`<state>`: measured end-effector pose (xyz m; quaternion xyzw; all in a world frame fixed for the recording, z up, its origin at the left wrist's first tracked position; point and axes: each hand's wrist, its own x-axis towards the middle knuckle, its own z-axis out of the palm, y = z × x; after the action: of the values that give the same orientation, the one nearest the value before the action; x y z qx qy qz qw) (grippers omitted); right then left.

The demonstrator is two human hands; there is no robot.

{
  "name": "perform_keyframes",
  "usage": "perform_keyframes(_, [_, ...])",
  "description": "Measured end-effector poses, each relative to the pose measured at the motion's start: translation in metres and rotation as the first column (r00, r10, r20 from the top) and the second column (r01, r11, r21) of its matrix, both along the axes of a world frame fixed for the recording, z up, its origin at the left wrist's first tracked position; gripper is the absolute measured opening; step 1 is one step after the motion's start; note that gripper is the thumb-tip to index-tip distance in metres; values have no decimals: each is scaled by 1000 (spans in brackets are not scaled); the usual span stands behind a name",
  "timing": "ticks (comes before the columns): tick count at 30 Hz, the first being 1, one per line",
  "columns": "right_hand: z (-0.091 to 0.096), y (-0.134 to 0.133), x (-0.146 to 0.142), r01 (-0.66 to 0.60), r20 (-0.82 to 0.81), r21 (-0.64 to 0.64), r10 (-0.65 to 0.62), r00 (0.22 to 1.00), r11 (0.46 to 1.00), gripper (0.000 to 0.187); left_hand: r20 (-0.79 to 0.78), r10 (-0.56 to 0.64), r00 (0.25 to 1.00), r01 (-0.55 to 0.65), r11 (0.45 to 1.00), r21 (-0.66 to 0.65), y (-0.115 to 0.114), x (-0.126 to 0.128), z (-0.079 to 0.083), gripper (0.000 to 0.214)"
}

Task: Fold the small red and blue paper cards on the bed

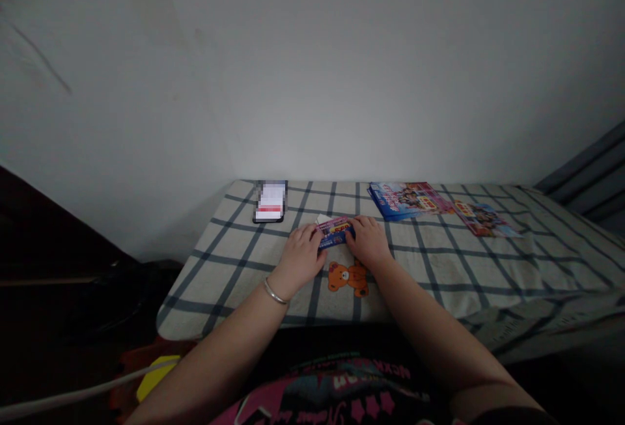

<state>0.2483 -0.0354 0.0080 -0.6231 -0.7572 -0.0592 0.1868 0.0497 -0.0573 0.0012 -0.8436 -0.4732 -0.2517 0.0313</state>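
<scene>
A folded piece of colourful printed paper [334,234], pink above and blue below, lies low over the tablecloth in front of me. A white corner of it shows at its upper left. My left hand [303,248] grips its left end with the fingers on top and the thumb at the near side. At the other end, my right hand [368,239] holds the paper with curled fingers. Just below the paper, an orange teddy bear print [347,278] shows on the cloth.
A checked cloth [234,269] covers the table. Near the wall lies a phone [270,202] with a lit screen. To the right are a stack of colourful printed sheets [403,200] and another printed sheet [486,219]. A white wall [312,86] rises behind.
</scene>
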Motion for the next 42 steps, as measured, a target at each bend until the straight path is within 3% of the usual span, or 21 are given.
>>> perform_keyframes(15, [-12,13,13,-65,-203,55,75,976,996,16,-27,-17,999,16,1000,-25,-2,-2,9,20])
perform_keyframes(24, [-12,14,14,-117,-322,31,121,939,993,8,-21,-11,1000,11,1000,-23,1,-3,6,17])
perform_keyframes(32, [-10,13,14,-118,-331,-27,103,938,993,11,48,-1,999,3,999,-38,2,-3,1,23])
perform_keyframes(42, [-7,11,13,-189,-315,-45,166,934,981,12,133,-10,991,18,998,-58,5,-4,-1,34])
